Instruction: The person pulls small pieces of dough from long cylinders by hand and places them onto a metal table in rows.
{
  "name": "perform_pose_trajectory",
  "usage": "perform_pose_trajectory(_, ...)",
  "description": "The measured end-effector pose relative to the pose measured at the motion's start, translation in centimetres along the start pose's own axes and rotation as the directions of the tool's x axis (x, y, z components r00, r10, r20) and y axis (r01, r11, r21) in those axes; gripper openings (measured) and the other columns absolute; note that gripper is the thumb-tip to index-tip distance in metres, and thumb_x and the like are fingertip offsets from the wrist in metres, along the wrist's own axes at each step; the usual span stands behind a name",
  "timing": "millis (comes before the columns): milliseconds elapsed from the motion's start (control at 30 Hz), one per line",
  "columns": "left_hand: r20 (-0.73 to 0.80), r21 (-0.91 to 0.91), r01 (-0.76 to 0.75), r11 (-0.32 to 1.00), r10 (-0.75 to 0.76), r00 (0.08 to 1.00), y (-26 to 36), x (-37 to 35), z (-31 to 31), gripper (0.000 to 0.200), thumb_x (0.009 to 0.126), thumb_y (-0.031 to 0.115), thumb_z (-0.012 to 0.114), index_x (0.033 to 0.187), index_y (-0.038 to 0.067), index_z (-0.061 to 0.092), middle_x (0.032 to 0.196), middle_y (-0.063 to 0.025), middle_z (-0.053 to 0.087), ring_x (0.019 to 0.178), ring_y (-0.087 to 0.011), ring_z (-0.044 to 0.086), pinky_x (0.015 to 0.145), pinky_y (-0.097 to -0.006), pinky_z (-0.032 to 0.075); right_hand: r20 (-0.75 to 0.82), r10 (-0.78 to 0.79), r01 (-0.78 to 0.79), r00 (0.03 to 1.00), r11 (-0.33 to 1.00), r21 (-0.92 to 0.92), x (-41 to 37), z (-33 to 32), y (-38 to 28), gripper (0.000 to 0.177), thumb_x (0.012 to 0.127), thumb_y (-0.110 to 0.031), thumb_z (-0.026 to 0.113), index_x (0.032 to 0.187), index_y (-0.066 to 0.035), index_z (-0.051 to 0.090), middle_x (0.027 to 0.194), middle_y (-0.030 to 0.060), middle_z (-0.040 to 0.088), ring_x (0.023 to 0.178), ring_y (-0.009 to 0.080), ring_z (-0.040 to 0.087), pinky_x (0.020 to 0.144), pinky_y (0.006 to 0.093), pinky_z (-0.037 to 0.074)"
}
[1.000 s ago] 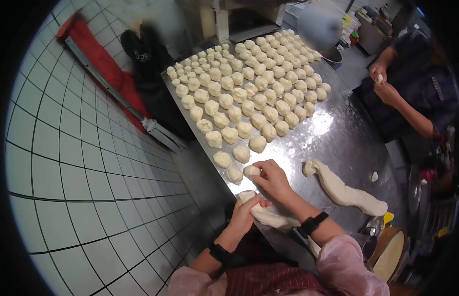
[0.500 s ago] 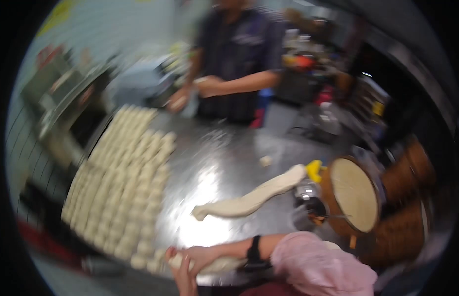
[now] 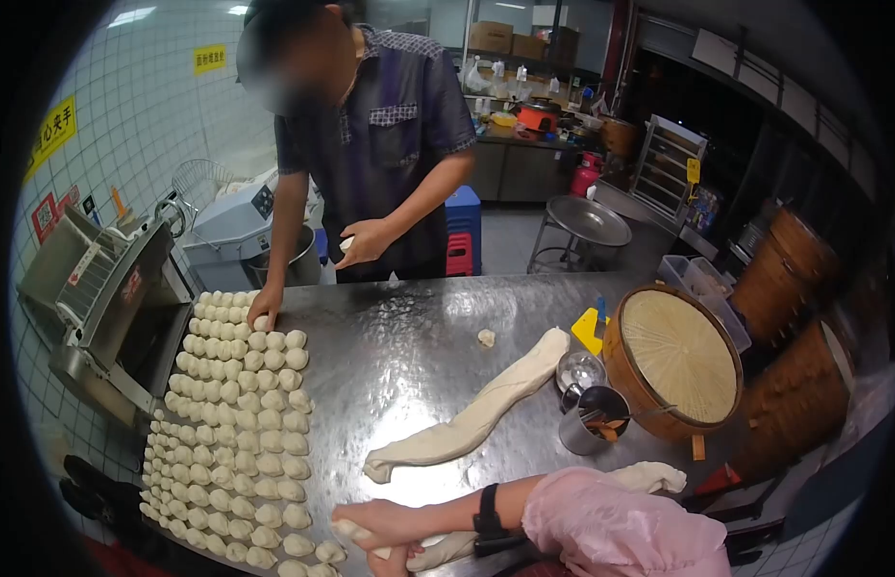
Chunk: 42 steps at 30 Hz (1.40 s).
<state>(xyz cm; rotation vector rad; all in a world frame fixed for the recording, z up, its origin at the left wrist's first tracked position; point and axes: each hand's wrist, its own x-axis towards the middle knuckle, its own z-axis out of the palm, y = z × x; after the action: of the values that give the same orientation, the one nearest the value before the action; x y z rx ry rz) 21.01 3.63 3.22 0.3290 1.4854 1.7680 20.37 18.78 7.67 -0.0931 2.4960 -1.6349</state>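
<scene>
One dough rope, at the near edge of the tabletop, end clamped in the fingers of the right hand, left hand mostly hidden, its grip impossible to tell; likely fault: ragged tearing, from uneven squeezing.

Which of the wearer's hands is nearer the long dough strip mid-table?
Right. The right hand is short of the dough strip, not touching; the left hand is partly hidden below the right, farther off.

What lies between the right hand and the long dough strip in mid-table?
Bare, shiny metal tabletop separates the right hand from the dough strip, as the head view shows.
</scene>
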Motion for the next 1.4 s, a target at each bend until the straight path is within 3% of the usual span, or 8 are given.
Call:
perform_pose_trajectory(167, 0.028, 0.100, -0.017, 0.995, 0.015, 1.000, 3.6, -2.5, 1.7, 0.011, 0.089, 0.011, 0.062, 0.094, 0.004, 0.055, 0.078, -0.0057, 0.062, 0.071, -0.0126, 0.059, 0.067, -0.0256, 0.048, -0.406, -0.038, -0.052, 0.913, 0.977, -0.208, 5.0, -1.0, 4.6, 0.053, 0.079, -0.022, 0.064, 0.127, -0.012, 0.045, 0.106, 0.0207, 0.054, 0.099, 0.0395, 0.055, 0.084, 0.0468, 0.045)
perform_pose_trajectory(300, -0.501, -0.540, -0.223, 0.812, -0.097, 0.860, 1.2, -0.8, -3.2, 0.006, 0.091, 0.006, 0.053, 0.088, 0.006, 0.048, 0.063, -0.0005, 0.047, 0.058, -0.0138, 0.053, 0.061, -0.0341, 0.051, -0.322, -0.003, 0.056, 0.947, 0.986, 0.155, 5.0, 0.7, 5.4, 0.052, 0.076, -0.015, 0.068, 0.124, -0.007, 0.049, 0.113, 0.0173, 0.051, 0.105, 0.0298, 0.052, 0.091, 0.0387, 0.043)
perform_pose_trajectory(533, -0.328, -0.555, -0.127, 0.822, -0.076, 0.941, -1.1, -1.4, -2.2, 0.010, 0.094, 0.012, 0.056, 0.095, 0.004, 0.050, 0.072, -0.0060, 0.055, 0.079, -0.0230, 0.062, 0.083, -0.0408, 0.050, -0.098, 0.016, -0.060, 0.995, 0.886, -0.460, 3.2, -0.2, 2.6, 0.035, 0.081, -0.019, 0.067, 0.114, -0.011, 0.057, 0.109, 0.0166, 0.051, 0.085, 0.0367, 0.061, 0.074, 0.0444, 0.051)
perform_pose_trajectory(967, -0.357, -0.681, -0.107, 0.724, -0.201, 0.912, -4.8, 0.6, -3.5, 0.018, 0.090, 0.016, 0.058, 0.102, 0.003, 0.054, 0.089, -0.0130, 0.061, 0.084, -0.0254, 0.063, 0.079, -0.0406, 0.052, -0.065, -0.030, 0.018, 0.997, 0.983, -0.182, 4.9, 2.9, 5.1, 0.061, 0.077, -0.023, 0.064, 0.134, -0.011, 0.044, 0.117, 0.0158, 0.048, 0.103, 0.0360, 0.055, 0.084, 0.0412, 0.048)
perform_pose_trajectory(1033, -0.277, -0.476, -0.011, 0.879, -0.138, 0.951, -2.1, 0.6, -1.6, 0.018, 0.090, 0.016, 0.058, 0.102, 0.003, 0.054, 0.088, -0.0124, 0.061, 0.083, -0.0245, 0.063, 0.078, -0.0395, 0.052, -0.167, -0.150, 0.123, 0.974, 0.980, -0.157, 2.0, 1.5, 4.4, 0.057, 0.082, -0.023, 0.059, 0.134, -0.008, 0.041, 0.111, 0.0167, 0.052, 0.095, 0.0365, 0.057, 0.079, 0.0411, 0.049)
perform_pose_trajectory(1067, -0.239, -0.368, 0.003, 0.930, -0.098, 0.966, -0.8, 0.5, -0.4, 0.018, 0.090, 0.015, 0.059, 0.101, 0.003, 0.054, 0.088, -0.0121, 0.061, 0.082, -0.0240, 0.062, 0.078, -0.0389, 0.052, 0.165, 0.232, -0.272, 0.959, 0.915, 0.297, -0.4, -1.0, 0.2, 0.051, 0.084, -0.020, 0.059, 0.131, -0.008, 0.043, 0.104, 0.0187, 0.056, 0.094, 0.0373, 0.058, 0.080, 0.0433, 0.048)
perform_pose_trajectory(1167, -0.132, -0.159, -0.011, 0.987, -0.010, 0.991, 1.1, 1.2, 2.2, 0.017, 0.090, 0.015, 0.059, 0.101, 0.003, 0.054, 0.087, -0.0113, 0.061, 0.081, -0.0227, 0.062, 0.077, -0.0372, 0.051, 0.124, -0.083, 0.084, 0.989, 0.996, 0.001, -0.5, 0.8, 5.7, 0.066, 0.069, -0.045, 0.080, 0.117, -0.004, 0.060, 0.113, 0.0122, 0.064, 0.104, 0.0297, 0.059, 0.086, 0.0403, 0.047)
perform_pose_trajectory(1400, -0.044, -0.020, -0.041, 0.999, 0.041, 0.998, 2.3, 1.5, 4.6, 0.016, 0.089, 0.014, 0.061, 0.099, 0.003, 0.055, 0.085, -0.0092, 0.062, 0.079, -0.0196, 0.061, 0.073, -0.0332, 0.050, -0.058, -0.054, 0.047, 0.997, 0.993, -0.108, -2.9, -1.6, 4.6, 0.058, 0.067, -0.039, 0.078, 0.109, -0.003, 0.062, 0.106, 0.0203, 0.064, 0.095, 0.0317, 0.062, 0.078, 0.0428, 0.049)
